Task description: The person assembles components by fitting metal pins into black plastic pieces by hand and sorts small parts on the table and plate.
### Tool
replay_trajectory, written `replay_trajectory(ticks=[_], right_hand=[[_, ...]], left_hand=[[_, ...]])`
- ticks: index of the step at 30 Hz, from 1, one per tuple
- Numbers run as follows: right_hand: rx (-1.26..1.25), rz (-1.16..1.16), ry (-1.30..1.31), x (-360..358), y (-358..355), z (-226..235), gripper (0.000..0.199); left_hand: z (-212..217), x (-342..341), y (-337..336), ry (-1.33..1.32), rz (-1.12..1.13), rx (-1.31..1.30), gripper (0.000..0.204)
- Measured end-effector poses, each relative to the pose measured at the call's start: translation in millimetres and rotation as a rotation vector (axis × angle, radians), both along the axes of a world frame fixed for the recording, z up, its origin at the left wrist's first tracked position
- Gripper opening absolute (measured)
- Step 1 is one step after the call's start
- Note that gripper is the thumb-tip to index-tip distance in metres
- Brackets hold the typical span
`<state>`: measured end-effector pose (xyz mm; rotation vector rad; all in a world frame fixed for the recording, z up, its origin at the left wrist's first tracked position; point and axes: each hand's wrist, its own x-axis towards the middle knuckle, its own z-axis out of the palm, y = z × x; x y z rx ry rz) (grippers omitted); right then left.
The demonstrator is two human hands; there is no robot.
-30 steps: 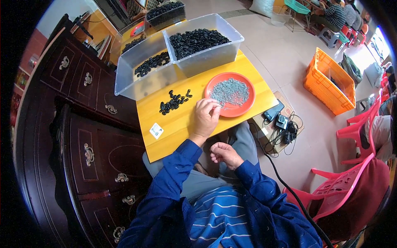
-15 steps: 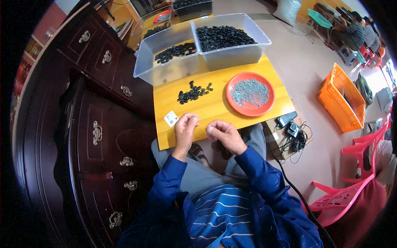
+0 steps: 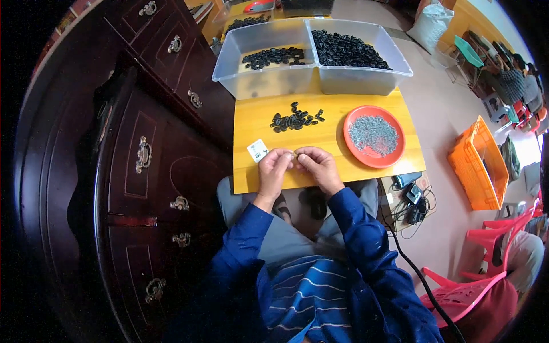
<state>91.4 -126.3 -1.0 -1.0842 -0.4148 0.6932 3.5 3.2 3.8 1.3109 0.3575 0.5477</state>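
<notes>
My left hand (image 3: 274, 170) and my right hand (image 3: 318, 167) meet over the near edge of the yellow table (image 3: 329, 143). Thumbs and fingers of both are pinched together around something too small to make out. Beyond them lies a loose pile of small black oval pieces (image 3: 296, 120). An orange-red plate (image 3: 350, 150) to the right holds many small silvery metal bits (image 3: 374, 135). Close to my left hand is a white printed card (image 3: 257, 150).
At the table's back stands a clear two-part plastic bin (image 3: 269, 87), with more black pieces in both halves. A dark wooden cabinet (image 3: 189, 154) borders the left. On the right are an orange crate (image 3: 479, 166), pink chairs (image 3: 463, 297), a cable and small devices (image 3: 414, 194).
My hands have come together, the right moving in to meet the left fingertips. The whole view has shifted, so the table appears farther right and higher.
</notes>
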Motion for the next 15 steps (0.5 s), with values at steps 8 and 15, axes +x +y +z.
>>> replay_trajectory(ticks=[8, 15], right_hand=[[0.036, 0.008, -0.027, 1.6, 0.4, -3.0, 0.019], [0.039, 0.049, -0.035, 4.2, -2.2, -0.8, 0.012]], left_hand=[[-6.1, -1.4, 4.0, -0.024, -0.031, 0.022, 0.010], [-5.9, 1.4, 0.6, -0.035, -0.041, 0.111, 0.010]])
